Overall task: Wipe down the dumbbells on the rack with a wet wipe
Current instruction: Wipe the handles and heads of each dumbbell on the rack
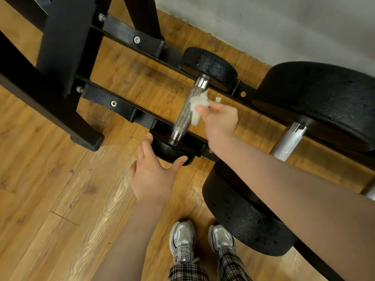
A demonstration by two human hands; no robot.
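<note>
At mid-frame, your right hand [220, 118] pinches the limp wet wipe [199, 107] against the small dumbbell [187, 112]'s knurled, likely heavy handle, while your spread left hand [154, 175] steadies its lower head on the rack [121, 106].

Our right hand [220, 118] reaches forward, fingertips pinched together (thumb tucked under). Our left hand [151, 175] spreads open, thumb splayed wide from the straight fingers.

Black dumbbell heads [209, 65] — white wipe [199, 107] — plaid trousers [207, 270]
</note>
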